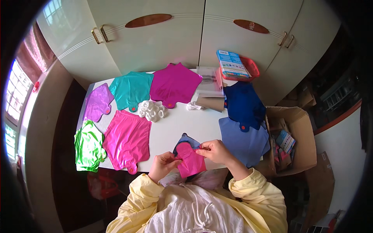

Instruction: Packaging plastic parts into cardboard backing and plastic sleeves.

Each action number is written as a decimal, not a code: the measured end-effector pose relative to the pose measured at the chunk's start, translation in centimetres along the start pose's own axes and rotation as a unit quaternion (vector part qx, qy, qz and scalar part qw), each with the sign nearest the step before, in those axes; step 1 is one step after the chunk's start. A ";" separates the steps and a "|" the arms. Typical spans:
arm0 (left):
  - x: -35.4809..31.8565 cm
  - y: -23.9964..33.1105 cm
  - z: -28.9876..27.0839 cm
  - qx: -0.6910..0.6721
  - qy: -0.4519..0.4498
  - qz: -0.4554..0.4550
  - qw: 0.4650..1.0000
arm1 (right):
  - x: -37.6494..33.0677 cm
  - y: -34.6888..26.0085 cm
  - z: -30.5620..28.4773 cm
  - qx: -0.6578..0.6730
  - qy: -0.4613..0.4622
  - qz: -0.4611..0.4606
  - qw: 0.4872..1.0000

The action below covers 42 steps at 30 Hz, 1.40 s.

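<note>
Near the table's front edge, my left hand point(164, 164) and my right hand point(214, 151) pinch opposite sides of a small pink piece point(190, 160) that looks like soft sheet material. It has a rounded upper end and hangs partly over the edge. Behind it shows a dark, grey-blue piece point(188, 138), partly hidden; whether it is joined to the pink one I cannot tell. To the left of my left hand lies a large shiny pink piece point(128, 139) with a rounded tab. A matte blue piece point(244, 141) lies to the right of my right hand.
Shiny green point(89, 146), lilac point(98, 103), teal point(132, 91), magenta point(175, 84) and navy point(244, 103) pieces lie around the white table point(186, 120). White rings point(151, 111) sit mid-table. A red basket point(250, 66) holds blue packets point(232, 64). A cardboard box point(301, 143) stands right.
</note>
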<state>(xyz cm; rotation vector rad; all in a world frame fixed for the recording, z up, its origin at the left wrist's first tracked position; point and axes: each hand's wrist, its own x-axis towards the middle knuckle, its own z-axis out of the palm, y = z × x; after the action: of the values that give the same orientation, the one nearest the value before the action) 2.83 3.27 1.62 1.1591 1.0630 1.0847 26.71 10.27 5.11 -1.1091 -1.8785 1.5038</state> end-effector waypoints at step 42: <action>4.7 0.6 -0.5 0.421 0.041 0.139 0.895 | 5.3 3.3 -1.1 -0.250 0.032 -0.130 0.959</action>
<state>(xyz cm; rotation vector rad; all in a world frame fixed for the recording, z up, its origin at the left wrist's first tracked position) 3.01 8.00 1.85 2.0159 1.5346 0.8950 25.59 15.53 1.71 -1.0431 -2.3232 0.8581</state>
